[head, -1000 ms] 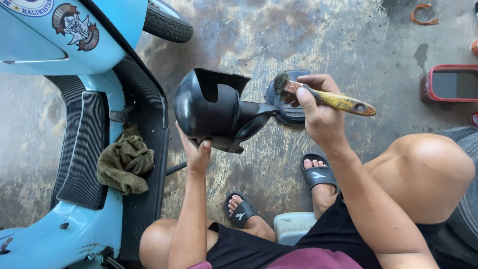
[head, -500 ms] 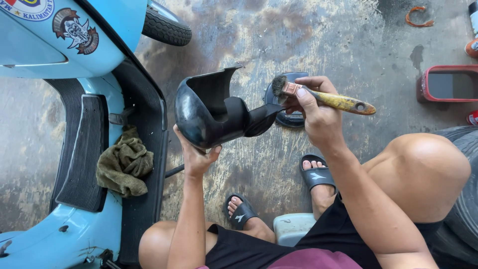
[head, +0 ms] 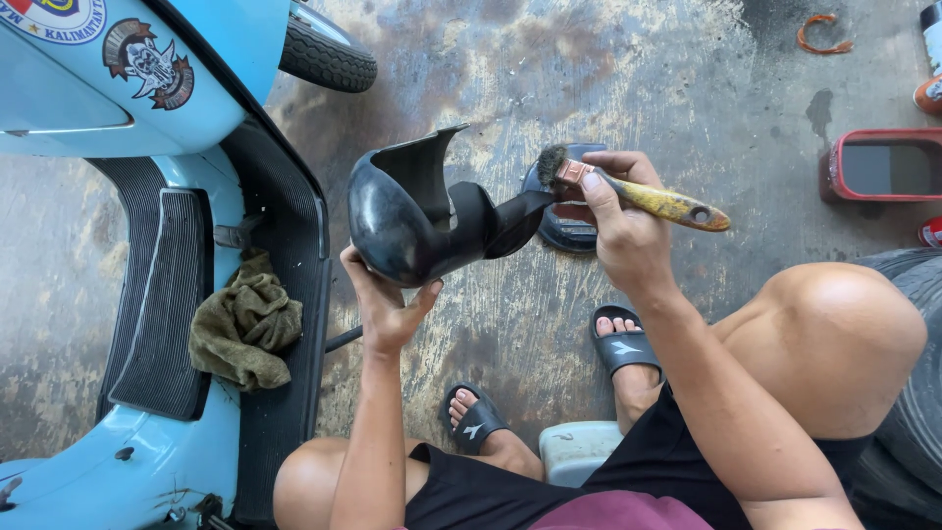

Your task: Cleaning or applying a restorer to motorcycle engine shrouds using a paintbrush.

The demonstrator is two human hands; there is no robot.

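Observation:
My left hand (head: 385,302) grips the underside of a glossy black curved scooter cover part (head: 417,211), held up over the concrete floor. My right hand (head: 620,221) holds a paintbrush (head: 643,194) with a yellow wooden handle and dark bristles. The bristles touch the narrow right end of the black part. Below the brush, a small dark round container (head: 569,224) sits on the floor, partly hidden by my hand.
A light blue scooter (head: 118,206) stands at left with a green rag (head: 245,319) on its floorboard and its tyre (head: 329,54) at the top. A red-framed mirror (head: 883,165) lies at right. My sandalled feet (head: 549,388) rest on stained concrete.
My left hand has turned the black part so its open hollow faces up and to the right. The brush hand has stayed nearly in place at the part's right end.

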